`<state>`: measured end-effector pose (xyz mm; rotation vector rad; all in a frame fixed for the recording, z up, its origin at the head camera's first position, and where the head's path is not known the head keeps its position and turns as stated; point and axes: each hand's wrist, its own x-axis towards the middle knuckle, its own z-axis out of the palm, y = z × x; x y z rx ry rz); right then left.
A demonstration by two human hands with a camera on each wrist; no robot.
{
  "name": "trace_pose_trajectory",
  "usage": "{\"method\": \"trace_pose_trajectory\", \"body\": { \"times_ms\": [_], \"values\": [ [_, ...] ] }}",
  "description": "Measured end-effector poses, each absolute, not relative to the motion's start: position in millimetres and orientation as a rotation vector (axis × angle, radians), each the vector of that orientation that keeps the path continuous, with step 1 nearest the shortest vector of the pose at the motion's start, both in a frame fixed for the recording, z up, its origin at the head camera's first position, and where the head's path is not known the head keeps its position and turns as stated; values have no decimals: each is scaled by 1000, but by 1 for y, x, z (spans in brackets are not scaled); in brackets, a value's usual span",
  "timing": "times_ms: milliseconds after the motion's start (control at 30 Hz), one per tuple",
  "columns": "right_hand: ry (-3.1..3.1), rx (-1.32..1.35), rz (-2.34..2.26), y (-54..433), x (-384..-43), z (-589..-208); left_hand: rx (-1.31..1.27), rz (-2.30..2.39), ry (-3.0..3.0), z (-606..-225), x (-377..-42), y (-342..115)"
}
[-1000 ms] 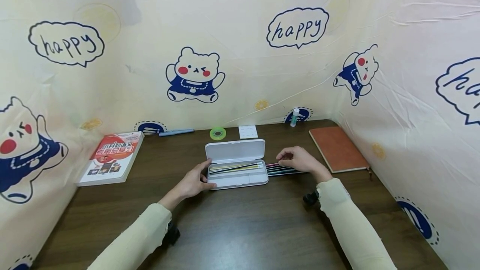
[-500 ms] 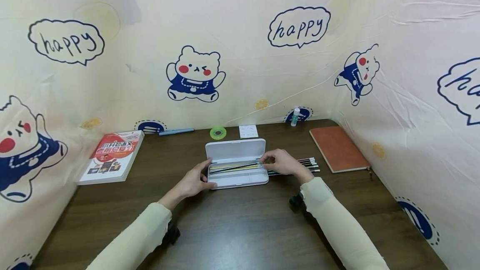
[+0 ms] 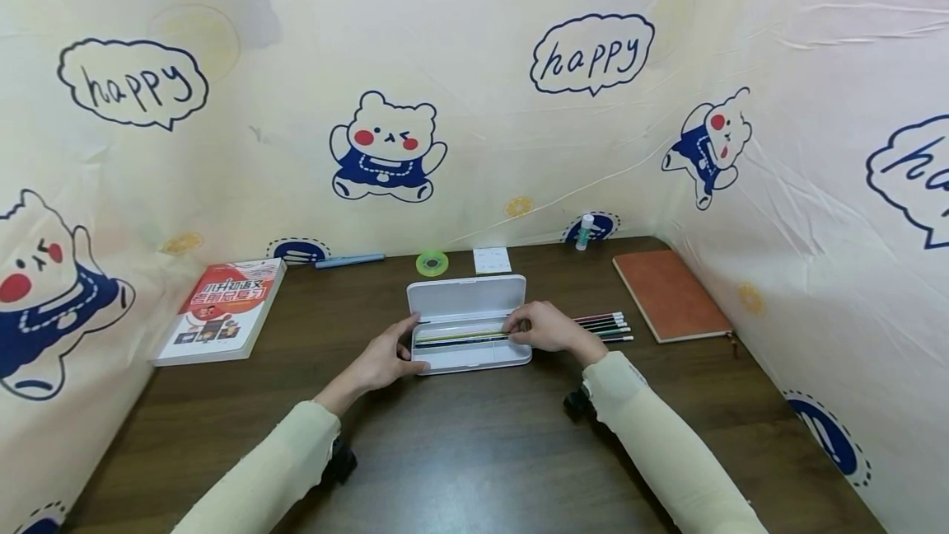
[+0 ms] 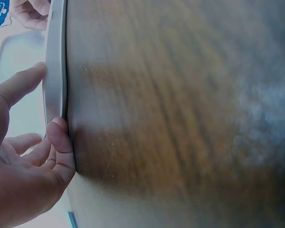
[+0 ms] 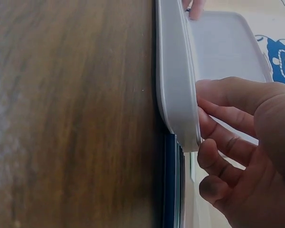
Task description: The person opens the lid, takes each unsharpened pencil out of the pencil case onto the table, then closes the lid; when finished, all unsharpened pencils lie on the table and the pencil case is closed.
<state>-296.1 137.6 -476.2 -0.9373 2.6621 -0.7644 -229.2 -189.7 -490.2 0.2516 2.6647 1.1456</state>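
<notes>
A white pencil case (image 3: 452, 363) lies on the table with its lid raised at the back. My left hand (image 3: 380, 359) grips its left end; in the left wrist view, thumb and fingers hold the case's pale side wall (image 4: 54, 71). Several pencils (image 3: 455, 339) lie lengthwise inside. At their right ends, my right hand (image 3: 547, 326) pinches a pencil inside the case. The right wrist view shows the fingers (image 5: 223, 137) reaching over the rim, their tips partly hidden by the wall. Several more pencils (image 3: 615, 326) lie on the table beyond the case's right end, partly under my right hand.
A red and white book (image 3: 222, 307) lies at left and a brown notebook (image 3: 670, 295) at right. Along the back are a blue pen (image 3: 348, 260), a green tape roll (image 3: 432, 264), a white paper pad (image 3: 491, 260) and an upright glue stick (image 3: 583, 233). Patterned cloth surrounds the table.
My right hand has moved left from the pencils on the table to the case's right end. The pencils inside have shifted toward the front and lie straighter. My left hand has stayed put.
</notes>
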Motion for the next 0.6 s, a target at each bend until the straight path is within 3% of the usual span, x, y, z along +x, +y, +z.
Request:
{"method": "trace_pose_trajectory", "body": {
  "times_ms": [600],
  "values": [
    [2728, -878, -570, 125, -294, -470, 234, 1140, 2667, -490, -228, -188]
  ]
}}
